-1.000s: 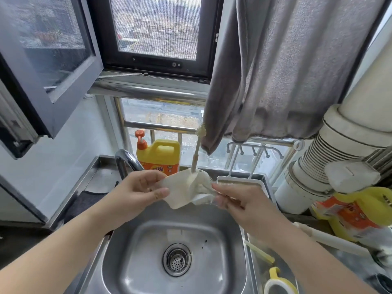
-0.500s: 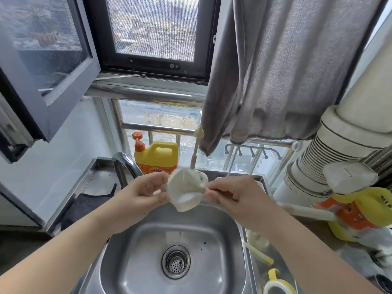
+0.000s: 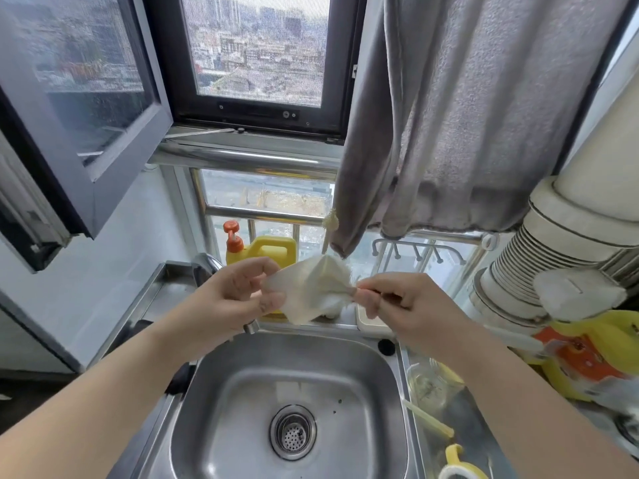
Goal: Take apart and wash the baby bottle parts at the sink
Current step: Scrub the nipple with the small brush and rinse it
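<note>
A soft, cream-white floppy piece, thin as cloth or silicone, hangs stretched between both hands above the back edge of the steel sink. My left hand pinches its left end between thumb and fingers. My right hand pinches its bunched right end. On the steel ledge right of the basin lie a clear bottle part, a pale straw and a yellow handled ring. A thin brush stands upright behind the hands.
A yellow detergent jug with an orange pump stands behind the tap. A grey towel hangs over the rail. A white ribbed duct and a yellow-orange bag crowd the right. A white tray sits behind the sink.
Both hands have risen a little with the floppy piece and pulled it out flatter again after bunching it half a second ago. The camera has tilted slightly.
</note>
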A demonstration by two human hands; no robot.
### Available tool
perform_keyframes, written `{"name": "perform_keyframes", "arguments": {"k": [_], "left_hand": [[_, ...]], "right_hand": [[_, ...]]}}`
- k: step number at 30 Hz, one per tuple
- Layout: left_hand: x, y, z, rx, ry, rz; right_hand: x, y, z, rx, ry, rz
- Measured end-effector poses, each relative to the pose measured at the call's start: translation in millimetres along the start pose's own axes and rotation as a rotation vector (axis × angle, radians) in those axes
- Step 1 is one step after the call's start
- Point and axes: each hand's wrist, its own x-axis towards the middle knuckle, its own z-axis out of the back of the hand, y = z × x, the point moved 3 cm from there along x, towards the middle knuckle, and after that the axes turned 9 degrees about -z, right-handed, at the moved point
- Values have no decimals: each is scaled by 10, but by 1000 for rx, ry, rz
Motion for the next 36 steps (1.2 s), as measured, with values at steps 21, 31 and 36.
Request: {"name": "perform_keyframes", "arguments": {"k": [21,31,36], "left_hand": [[-24,-72,-29,45,-1,56],[-63,-215,-105,0,18,-4],[-94,-237,-20,-3,-72,9]], "right_hand": [[-86,56,-110,15,111,-38],[-114,138,-59,116,115,-99],[-208,25,48,31,120,-156]]}}
